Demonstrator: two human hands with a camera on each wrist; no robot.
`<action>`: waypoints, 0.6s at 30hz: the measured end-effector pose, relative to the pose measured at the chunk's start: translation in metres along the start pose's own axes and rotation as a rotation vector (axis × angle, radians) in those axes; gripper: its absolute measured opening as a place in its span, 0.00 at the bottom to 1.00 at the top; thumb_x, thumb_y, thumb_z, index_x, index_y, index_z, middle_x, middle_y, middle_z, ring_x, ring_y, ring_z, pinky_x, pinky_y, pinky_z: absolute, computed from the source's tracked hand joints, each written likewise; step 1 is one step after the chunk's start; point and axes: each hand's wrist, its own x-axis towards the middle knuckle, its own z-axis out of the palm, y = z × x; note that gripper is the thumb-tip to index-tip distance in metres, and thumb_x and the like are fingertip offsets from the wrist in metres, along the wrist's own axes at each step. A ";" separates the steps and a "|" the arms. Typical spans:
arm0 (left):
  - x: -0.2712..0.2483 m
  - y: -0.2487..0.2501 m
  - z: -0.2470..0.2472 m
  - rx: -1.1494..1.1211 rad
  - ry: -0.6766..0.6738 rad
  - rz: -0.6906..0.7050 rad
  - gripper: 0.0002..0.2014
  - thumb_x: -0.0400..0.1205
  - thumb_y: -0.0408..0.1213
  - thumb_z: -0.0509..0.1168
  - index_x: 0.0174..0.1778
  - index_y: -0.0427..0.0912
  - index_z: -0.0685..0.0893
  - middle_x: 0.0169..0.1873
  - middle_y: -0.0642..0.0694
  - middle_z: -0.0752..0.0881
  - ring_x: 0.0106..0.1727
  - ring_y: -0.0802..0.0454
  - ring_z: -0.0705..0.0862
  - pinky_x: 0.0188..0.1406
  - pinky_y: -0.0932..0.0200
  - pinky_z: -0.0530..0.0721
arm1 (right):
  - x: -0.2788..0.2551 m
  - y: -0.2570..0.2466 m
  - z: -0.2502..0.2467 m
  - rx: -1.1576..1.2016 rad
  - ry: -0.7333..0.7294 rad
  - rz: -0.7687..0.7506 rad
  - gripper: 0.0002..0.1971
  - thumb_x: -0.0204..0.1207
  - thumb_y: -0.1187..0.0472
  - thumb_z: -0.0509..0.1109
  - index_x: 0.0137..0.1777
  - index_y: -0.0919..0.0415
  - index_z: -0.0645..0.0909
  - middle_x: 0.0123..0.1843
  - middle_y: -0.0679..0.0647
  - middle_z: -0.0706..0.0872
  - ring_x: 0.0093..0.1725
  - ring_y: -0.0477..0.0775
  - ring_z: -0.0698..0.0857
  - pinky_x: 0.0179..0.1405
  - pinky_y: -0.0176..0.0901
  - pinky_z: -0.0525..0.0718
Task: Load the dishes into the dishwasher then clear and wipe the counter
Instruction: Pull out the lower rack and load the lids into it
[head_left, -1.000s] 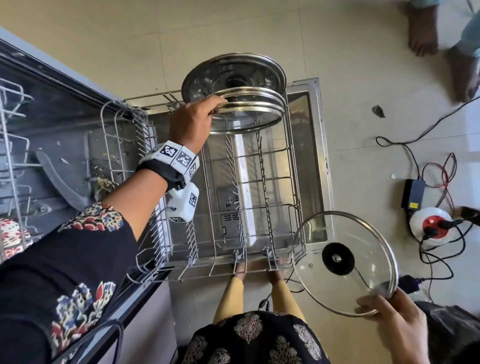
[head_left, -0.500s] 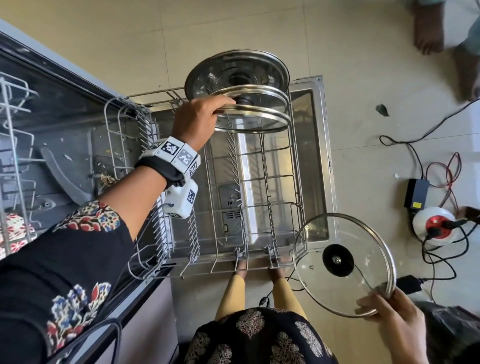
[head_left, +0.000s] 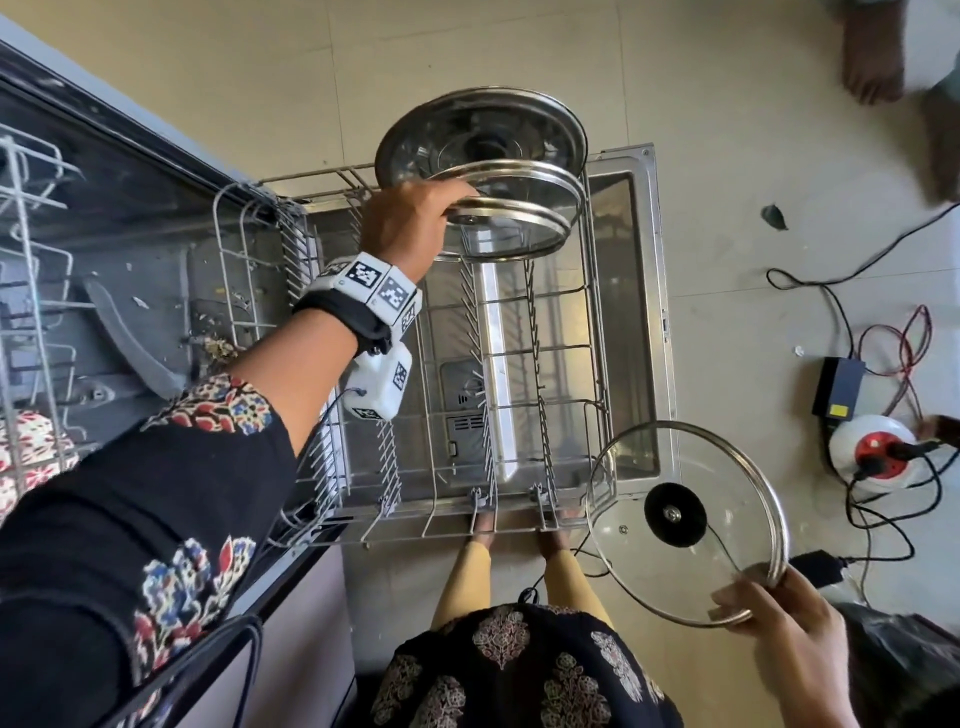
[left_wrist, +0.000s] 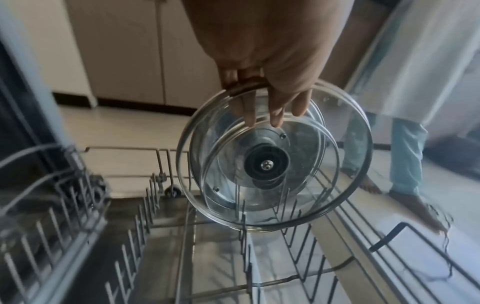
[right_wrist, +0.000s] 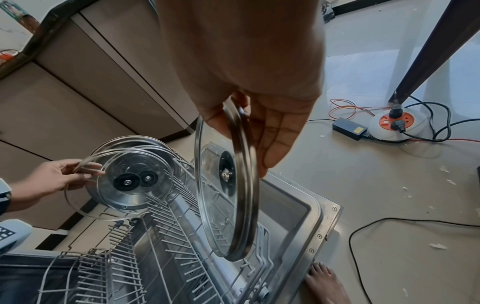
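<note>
The upper rack (head_left: 21, 249) is cut off at the left edge. Two stacked lids (head_left: 511, 208) are gripped at their rims by the left hand (head_left: 410, 218), above the lower rack (head_left: 519, 364); fingertips are hidden behind glass. A third lid (head_left: 685, 525) is pinched by the right hand (head_left: 779, 639), partly cropped.

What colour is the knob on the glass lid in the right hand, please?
Black, with a silver screw at its centre; the knob shows best in the head view.

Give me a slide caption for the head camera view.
Left hand sets glass lids into dishwasher rack; right hand holds another lid.
</note>
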 end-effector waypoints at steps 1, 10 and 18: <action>0.002 0.000 -0.001 0.014 -0.010 0.008 0.19 0.81 0.25 0.59 0.63 0.48 0.84 0.50 0.40 0.89 0.50 0.39 0.87 0.44 0.54 0.81 | 0.001 0.000 0.000 -0.001 0.001 -0.004 0.06 0.64 0.76 0.71 0.33 0.66 0.82 0.26 0.60 0.86 0.27 0.54 0.85 0.20 0.31 0.83; -0.001 0.004 -0.001 0.045 -0.005 0.019 0.18 0.80 0.26 0.59 0.61 0.47 0.84 0.44 0.39 0.90 0.43 0.40 0.88 0.38 0.52 0.85 | 0.007 0.006 -0.004 -0.037 0.005 -0.032 0.11 0.63 0.73 0.73 0.33 0.55 0.84 0.28 0.61 0.86 0.31 0.59 0.87 0.24 0.48 0.85; -0.003 0.008 -0.009 0.039 -0.020 0.018 0.19 0.80 0.25 0.59 0.62 0.46 0.84 0.45 0.38 0.90 0.44 0.38 0.88 0.40 0.53 0.82 | 0.010 0.011 -0.008 -0.054 0.011 -0.027 0.11 0.62 0.73 0.74 0.35 0.54 0.84 0.28 0.56 0.87 0.33 0.62 0.88 0.27 0.55 0.85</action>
